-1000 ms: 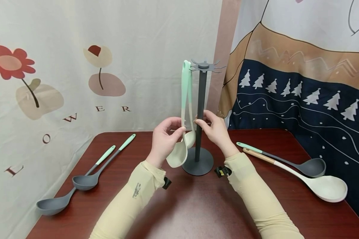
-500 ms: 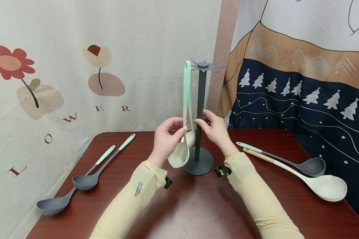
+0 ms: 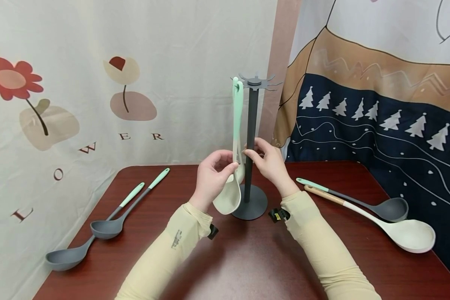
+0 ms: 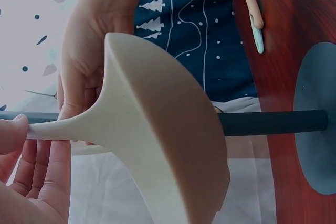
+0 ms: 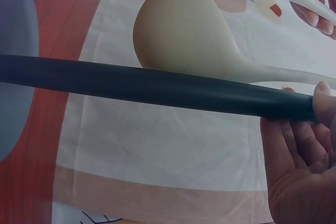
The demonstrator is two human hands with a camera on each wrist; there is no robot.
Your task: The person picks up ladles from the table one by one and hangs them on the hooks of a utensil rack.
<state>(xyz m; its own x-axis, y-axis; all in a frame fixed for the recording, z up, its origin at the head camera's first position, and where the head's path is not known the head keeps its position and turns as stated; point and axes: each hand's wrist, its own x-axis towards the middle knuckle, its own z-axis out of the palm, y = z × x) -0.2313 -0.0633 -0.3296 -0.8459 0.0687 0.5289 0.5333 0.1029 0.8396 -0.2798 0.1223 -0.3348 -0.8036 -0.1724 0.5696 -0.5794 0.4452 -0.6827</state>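
My left hand [image 3: 213, 175] pinches the neck of a cream ladle [image 3: 228, 200] with a mint handle, just above its bowl. That ladle stands nearly upright, its handle top beside the hooks of a dark grey utensil rack [image 3: 252, 116]. Close behind it, a second cream ladle [image 3: 241, 173] hangs at the rack's left side, partly covered. Whether the held ladle's hole is on a hook cannot be told. My right hand [image 3: 268, 162] grips the rack's pole between thumb and fingers, as the right wrist view shows at the pole [image 5: 157, 87].
On the table's left lie two grey ladles [image 3: 106, 229] [image 3: 65, 258] with mint handles, one crossing the other. To the right are a grey ladle [image 3: 391, 210] with a mint handle and a white ladle [image 3: 414, 237] with a wooden-coloured handle. Printed curtains [image 3: 195, 50] hang behind.
My left hand has shifted right and slightly down with its ladle, whose handle top has moved right, closer to the rack's pole. The right hand stays on the pole.
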